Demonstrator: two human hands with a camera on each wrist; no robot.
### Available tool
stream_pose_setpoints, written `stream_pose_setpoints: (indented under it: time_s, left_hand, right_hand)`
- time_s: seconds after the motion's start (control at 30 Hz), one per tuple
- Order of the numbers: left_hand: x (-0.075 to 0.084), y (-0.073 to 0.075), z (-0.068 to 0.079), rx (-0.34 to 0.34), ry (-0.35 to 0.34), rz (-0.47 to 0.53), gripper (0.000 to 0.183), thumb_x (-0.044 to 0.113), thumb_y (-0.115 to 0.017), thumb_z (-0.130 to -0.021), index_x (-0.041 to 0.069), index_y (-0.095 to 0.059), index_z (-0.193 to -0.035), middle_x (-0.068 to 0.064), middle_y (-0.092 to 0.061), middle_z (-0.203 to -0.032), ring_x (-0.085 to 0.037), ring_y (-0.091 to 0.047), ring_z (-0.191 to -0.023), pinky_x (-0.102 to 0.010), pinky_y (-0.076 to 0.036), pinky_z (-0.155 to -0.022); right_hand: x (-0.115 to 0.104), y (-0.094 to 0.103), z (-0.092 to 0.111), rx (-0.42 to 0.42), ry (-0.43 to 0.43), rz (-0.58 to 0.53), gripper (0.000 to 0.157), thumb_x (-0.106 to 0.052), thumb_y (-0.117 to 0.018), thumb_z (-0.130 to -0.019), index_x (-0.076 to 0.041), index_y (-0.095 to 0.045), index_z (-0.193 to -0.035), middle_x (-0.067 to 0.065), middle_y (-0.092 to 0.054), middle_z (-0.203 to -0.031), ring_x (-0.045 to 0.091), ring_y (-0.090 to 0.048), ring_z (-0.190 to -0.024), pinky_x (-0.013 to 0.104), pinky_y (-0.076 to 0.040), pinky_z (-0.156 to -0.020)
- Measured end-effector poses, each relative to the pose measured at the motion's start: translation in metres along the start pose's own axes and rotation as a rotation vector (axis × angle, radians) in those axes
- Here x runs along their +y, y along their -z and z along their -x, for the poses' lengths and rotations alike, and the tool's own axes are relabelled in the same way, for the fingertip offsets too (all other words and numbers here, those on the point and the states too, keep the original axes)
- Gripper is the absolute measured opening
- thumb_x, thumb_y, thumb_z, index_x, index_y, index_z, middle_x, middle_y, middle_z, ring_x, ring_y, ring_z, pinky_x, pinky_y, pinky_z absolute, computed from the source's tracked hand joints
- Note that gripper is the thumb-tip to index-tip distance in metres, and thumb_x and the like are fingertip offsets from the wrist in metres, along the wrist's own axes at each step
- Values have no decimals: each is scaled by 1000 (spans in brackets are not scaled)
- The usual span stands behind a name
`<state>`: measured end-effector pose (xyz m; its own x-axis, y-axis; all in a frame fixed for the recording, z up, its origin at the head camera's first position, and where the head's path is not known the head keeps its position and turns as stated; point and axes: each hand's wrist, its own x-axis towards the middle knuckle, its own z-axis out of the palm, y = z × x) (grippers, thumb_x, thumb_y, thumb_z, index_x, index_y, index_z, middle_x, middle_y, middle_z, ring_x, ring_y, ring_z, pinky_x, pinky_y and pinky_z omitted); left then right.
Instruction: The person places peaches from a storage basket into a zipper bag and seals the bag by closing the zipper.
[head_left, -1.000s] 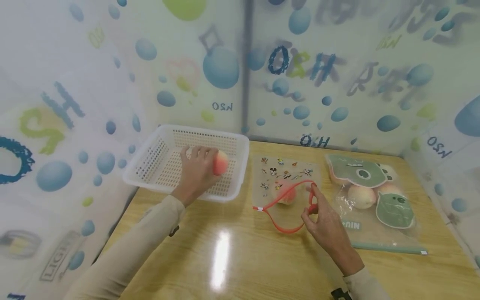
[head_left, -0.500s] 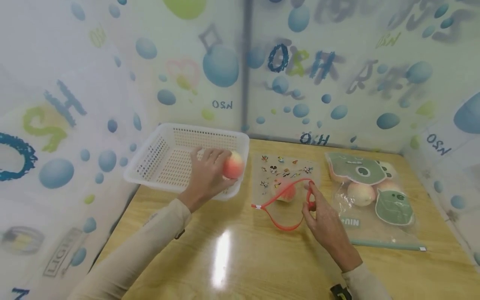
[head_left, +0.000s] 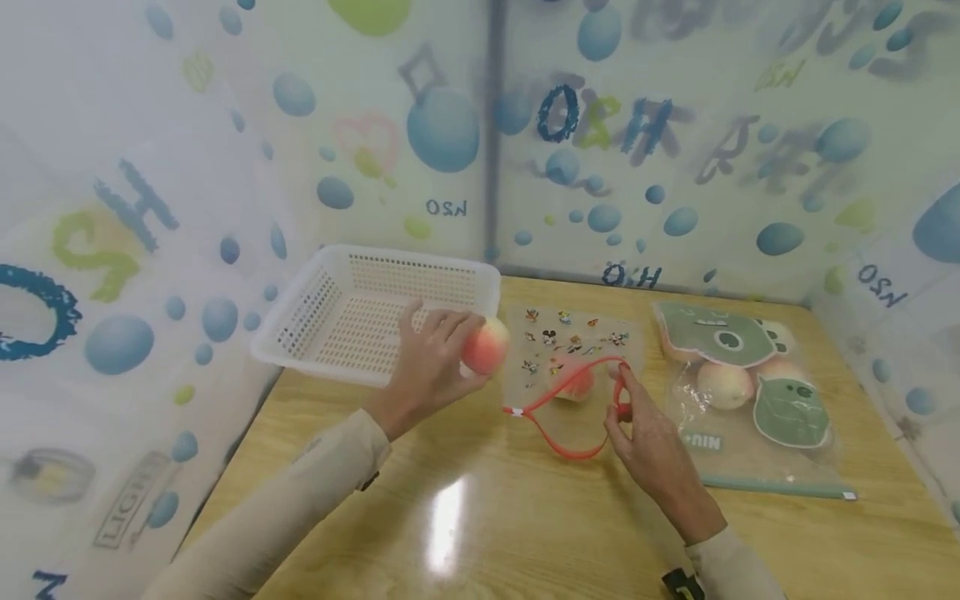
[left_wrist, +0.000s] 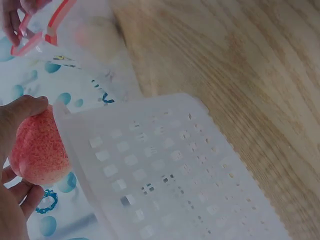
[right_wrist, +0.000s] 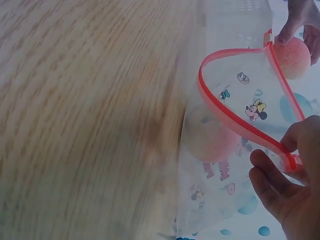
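Note:
My left hand (head_left: 431, 358) grips a pink and yellow peach (head_left: 486, 346) over the right rim of a white plastic basket (head_left: 375, 260). In the left wrist view the peach (left_wrist: 41, 147) sits between thumb and fingers beside the basket's rim. My right hand (head_left: 652, 446) pinches the red zip edge of a clear cartoon-printed zip bag (head_left: 536, 387), whose mouth gapes toward me. Inside that bag lies another peach (head_left: 576, 385), also visible through the film in the right wrist view as a pale pink peach (right_wrist: 212, 137).
To the right, a second zip bag (head_left: 742, 475) with green animal prints and a green slider edge lies flat, with several peaches (head_left: 723, 386) inside. The wooden table (head_left: 375, 533) meets bubble-printed walls (head_left: 442, 133) at the back and sides.
My left hand has carried the peach from over the basket's middle rightward, to its right rim near the open bag. The right hand keeps its hold on the bag's edge.

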<state>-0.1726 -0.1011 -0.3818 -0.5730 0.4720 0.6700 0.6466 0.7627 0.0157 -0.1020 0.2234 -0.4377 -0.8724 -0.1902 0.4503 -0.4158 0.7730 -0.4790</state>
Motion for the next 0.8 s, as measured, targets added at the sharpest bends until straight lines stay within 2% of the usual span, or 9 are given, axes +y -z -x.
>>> stream_pose_setpoints:
  time_s: [0.2, 0.37, 0.63, 0.8]
  left_hand:
    - [14, 3, 0, -18, -67, 19, 72, 41, -92, -66, 8, -66, -124, -7, -68, -123, -28, -57, -115, -68, -25, -108]
    - [30, 6, -2, 12, -130, 29, 75, 46, -93, -63, 11, -68, -124, -5, -68, -123, -28, -57, -118, -69, -26, -106]
    - [54, 11, -8, -12, -189, 65, 75, 52, -92, -61, 15, -69, -122, -3, -64, -123, -28, -54, -120, -67, -23, -108]
    - [68, 7, -5, -20, -220, 97, 72, 52, -92, -60, 17, -70, -119, -3, -60, -117, -27, -53, -118, -68, -26, -107]
  right_hand:
    - [2, -2, 0, 27, 26, 9, 73, 2, -71, -88, 3, -38, -152, 19, -63, -132, 23, -71, -80, 28, -47, -49]
    - [4, -5, -2, 38, 50, -15, 73, 2, -70, -88, 2, -37, -153, 14, -60, -139, 22, -71, -81, 28, -48, -50]
    - [6, -4, -3, 53, 86, -21, 73, 3, -71, -86, 4, -38, -151, 13, -60, -139, 21, -71, -79, 28, -48, -49]
    - [6, -4, -3, 48, 81, -19, 72, 2, -71, -87, 4, -38, -151, 13, -60, -139, 21, -71, -80, 30, -51, -51]
